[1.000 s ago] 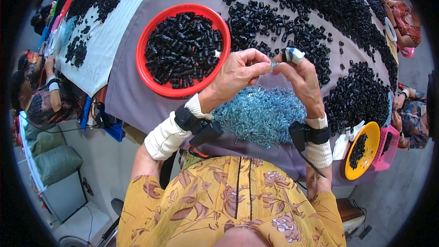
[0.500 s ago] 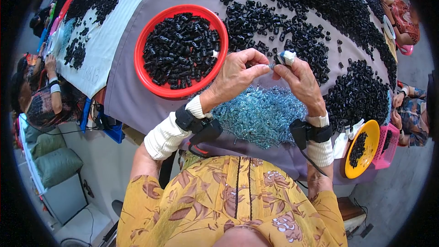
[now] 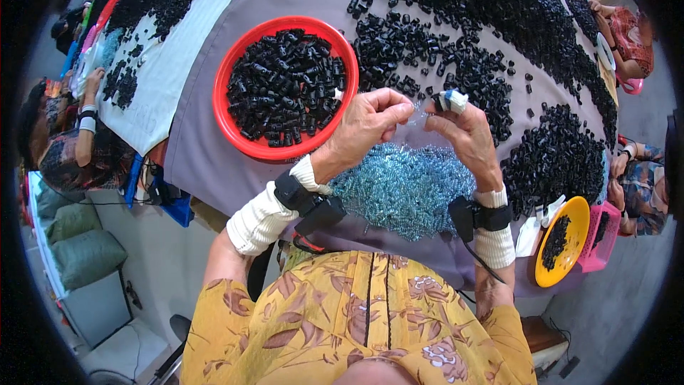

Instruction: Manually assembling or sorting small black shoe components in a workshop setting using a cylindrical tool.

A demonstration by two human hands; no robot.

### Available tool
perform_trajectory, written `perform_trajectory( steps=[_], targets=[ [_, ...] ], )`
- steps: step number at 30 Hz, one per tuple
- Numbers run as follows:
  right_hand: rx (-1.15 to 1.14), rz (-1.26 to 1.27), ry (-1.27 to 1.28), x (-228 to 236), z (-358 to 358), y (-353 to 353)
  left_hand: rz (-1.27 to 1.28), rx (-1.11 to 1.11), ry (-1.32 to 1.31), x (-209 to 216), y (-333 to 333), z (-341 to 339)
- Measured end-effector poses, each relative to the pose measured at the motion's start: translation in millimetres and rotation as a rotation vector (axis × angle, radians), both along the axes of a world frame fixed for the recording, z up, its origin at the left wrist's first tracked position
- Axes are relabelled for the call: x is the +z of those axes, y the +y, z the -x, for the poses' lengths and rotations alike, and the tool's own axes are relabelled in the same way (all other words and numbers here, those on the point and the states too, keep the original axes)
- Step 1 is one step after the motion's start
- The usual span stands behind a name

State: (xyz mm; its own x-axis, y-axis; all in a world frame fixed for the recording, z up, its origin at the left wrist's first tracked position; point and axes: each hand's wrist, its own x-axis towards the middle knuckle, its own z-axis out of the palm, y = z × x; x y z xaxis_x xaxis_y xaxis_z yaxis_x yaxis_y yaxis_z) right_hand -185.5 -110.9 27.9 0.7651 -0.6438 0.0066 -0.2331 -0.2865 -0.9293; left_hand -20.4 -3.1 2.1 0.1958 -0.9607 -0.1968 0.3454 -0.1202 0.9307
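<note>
My left hand [image 3: 369, 122] is closed in a pinch, thumb against forefinger, on a small pale wiry piece [image 3: 417, 113] that looks like a spring. My right hand [image 3: 463, 132], a white and blue wrap on one finger, curls its thumb and fingertips at the other end of this piece. Its exact form is blurred. Both hands are held just above a pile of small blue-silver springs [image 3: 406, 189] on the cloth. Left of them stands a red round basin [image 3: 222, 93] full of black cylindrical plastic parts [image 3: 281, 85].
Black parts [image 3: 456, 50] spread over the grey tablecloth [image 3: 206, 135] ahead, with another heap [image 3: 556, 153] at right. A yellow plate [image 3: 583, 242] and a pink basket [image 3: 602, 239] sit at the right edge. Other people work at far left [image 3: 85, 128] and right [image 3: 638, 178].
My fingertips have drawn apart, and the wiry piece now shows across a wider gap between them. The whole view has shifted slightly downward.
</note>
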Motion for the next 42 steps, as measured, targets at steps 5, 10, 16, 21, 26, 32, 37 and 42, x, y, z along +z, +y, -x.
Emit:
perform_trajectory(
  steps=[5, 10, 16, 21, 26, 32, 37, 42],
  targets=[
    [-0.056, -0.172, -0.074, -4.6, -0.6, 1.9, -0.007, -0.002, 0.044, 1.4, 0.6, -1.2],
    [0.005, 0.151, 0.085, 1.0, -5.4, -3.2, 0.02, 0.001, -0.088, 2.1, 0.3, 2.1],
    [0.078, 0.172, 0.066, 0.0, -12.0, -5.2, 0.087, 0.029, -0.152, 0.0, -2.5, 3.1],
    [0.08, 0.149, 0.013, -1.1, -11.1, -3.5, 0.014, 0.037, -0.098, 1.4, -3.3, 1.9],
    [0.088, 0.3, 0.067, -3.6, -4.4, -8.8, -0.014, 0.085, -0.028, -1.6, -6.8, -1.6],
    [0.047, 0.267, 0.089, -1.4, -7.1, -7.7, -0.077, -0.035, 0.002, -10.1, -4.3, -3.5],
    [0.096, 0.241, 0.006, -0.9, -13.8, -6.6, -0.103, -0.105, 0.095, -3.0, -5.0, -4.6],
    [-0.016, 0.217, -0.027, -9.0, -11.1, -5.6, -0.171, -0.038, 0.264, -4.1, -11.9, -5.1]
  ],
)
